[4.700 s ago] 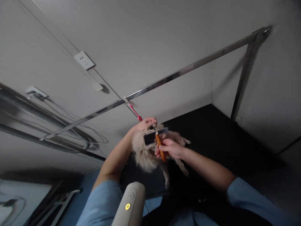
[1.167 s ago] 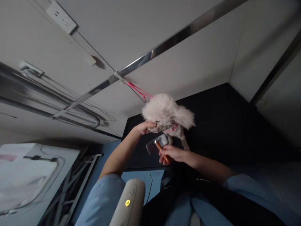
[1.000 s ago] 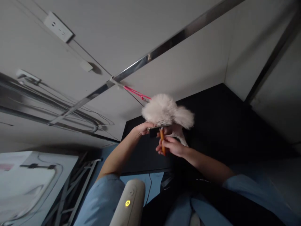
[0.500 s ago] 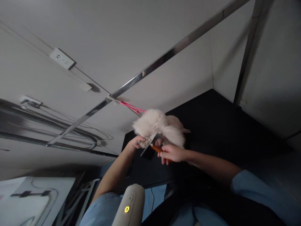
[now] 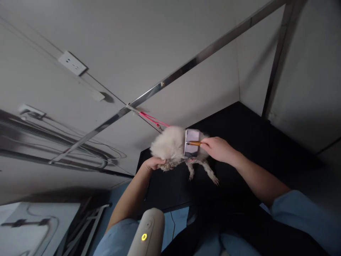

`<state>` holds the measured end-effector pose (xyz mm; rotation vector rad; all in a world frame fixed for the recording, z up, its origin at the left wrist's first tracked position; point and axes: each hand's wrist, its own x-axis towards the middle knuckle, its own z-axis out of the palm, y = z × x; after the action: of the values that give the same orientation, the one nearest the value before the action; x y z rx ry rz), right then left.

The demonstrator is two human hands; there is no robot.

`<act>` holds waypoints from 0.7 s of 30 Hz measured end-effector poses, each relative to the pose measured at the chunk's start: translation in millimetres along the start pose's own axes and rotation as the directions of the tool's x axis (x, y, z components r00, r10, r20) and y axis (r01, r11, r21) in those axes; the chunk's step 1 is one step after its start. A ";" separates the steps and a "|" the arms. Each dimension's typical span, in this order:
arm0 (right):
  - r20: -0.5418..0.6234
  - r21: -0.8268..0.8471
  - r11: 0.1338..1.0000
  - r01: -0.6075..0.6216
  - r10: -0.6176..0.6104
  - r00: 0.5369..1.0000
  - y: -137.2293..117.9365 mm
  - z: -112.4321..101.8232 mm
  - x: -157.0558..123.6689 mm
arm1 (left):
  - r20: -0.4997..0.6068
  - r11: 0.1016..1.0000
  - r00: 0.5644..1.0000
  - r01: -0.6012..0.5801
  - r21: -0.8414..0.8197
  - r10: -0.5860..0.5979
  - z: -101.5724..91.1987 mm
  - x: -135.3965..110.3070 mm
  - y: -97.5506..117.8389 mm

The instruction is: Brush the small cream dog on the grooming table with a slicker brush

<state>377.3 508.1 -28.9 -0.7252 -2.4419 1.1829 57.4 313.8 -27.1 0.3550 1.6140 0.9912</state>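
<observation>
A fluffy cream-white dog [image 5: 167, 142] is on a black table [image 5: 250, 142], with two thin legs showing towards me. My left hand [image 5: 155, 163] is closed at the lower side of its head, around what looks like the muzzle; the fingertips are partly lost in the fur. In my right hand [image 5: 220, 150] is the wooden handle of a slicker brush [image 5: 192, 137]. Its wide head lies against the dog's side, back facing me, the pins hidden. A pink loop lead [image 5: 153, 119] runs from the dog's neck to a metal bar.
The shiny metal bar [image 5: 191, 64] crosses above the table in front of the wall. Sockets [image 5: 72, 63], cables and a grey hose [image 5: 80, 144] are at the left. A pale rounded device with a yellow light [image 5: 147, 231] stands close to my body.
My right hand has moved the brush up and right, from near the dog's head onto its side. The dog's legs now show. My left hand stays at its head.
</observation>
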 end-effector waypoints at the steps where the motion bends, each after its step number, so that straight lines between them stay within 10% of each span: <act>1: -0.053 0.012 0.999 -0.046 0.047 0.998 8.9 -2.9 -4.6 | -0.036 1.000 0.999 0.008 0.007 -0.008 3.7 -1.1 0.7; 6: -0.064 0.375 0.922 -0.099 0.132 0.989 28.5 69.5 -59.5 | -0.141 0.990 0.986 -0.105 -0.091 0.092 45.0 5.5 4.9; 9: 0.442 0.632 0.666 -0.396 0.109 0.890 11.6 134.6 -84.3 | -0.201 0.929 0.951 -0.280 -0.242 0.234 72.6 8.9 6.7; 11: 0.580 0.711 0.484 -0.511 0.008 0.815 -4.3 160.2 -85.2 | -0.290 0.888 0.922 -0.345 -0.303 0.258 84.0 8.3 6.0; 15: 0.581 0.806 0.202 -0.556 -0.095 0.808 -24.8 169.4 -63.7 | -0.379 0.844 0.895 -0.381 -0.379 0.234 91.1 2.8 -0.8; 18: 0.738 0.675 0.253 -0.693 -0.242 0.630 -28.1 165.4 -53.0 | -0.398 0.811 0.886 -0.408 -0.420 0.239 89.8 -1.2 -6.7; 21: 0.697 0.717 0.227 -0.659 -0.242 0.675 -29.9 162.4 -49.5 | -0.382 0.804 0.887 -0.417 -0.425 0.258 84.8 -2.4 -12.4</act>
<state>328.2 362.0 -106.1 -0.1698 -1.2328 3.1356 138.9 339.3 -34.2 0.1369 1.5173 1.7739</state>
